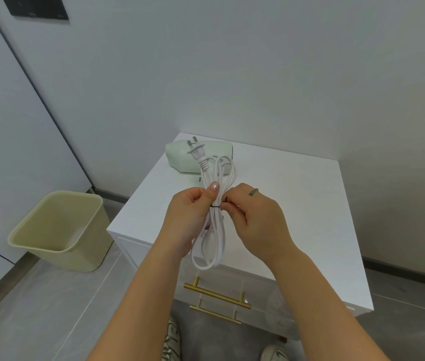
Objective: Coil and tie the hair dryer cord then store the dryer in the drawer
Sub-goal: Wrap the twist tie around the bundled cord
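Observation:
A white cord (215, 230) is folded into a long bundle held upright above the white cabinet (297, 194). Its two-pin plug (196, 150) sticks up at the top. My left hand (190, 214) grips the bundle at its middle, thumb pressed on the front. A thin black tie (216, 205) wraps the bundle there, and my right hand (255, 217) pinches its ends on the right side. The pale green hair dryer (180, 158) lies at the cabinet's back left corner, partly hidden behind the cord.
Two gold handles (216, 295) mark the shut drawers on the cabinet front. A beige waste bin (60, 230) stands on the floor to the left. White walls close in behind. My shoes (172, 342) show at the bottom.

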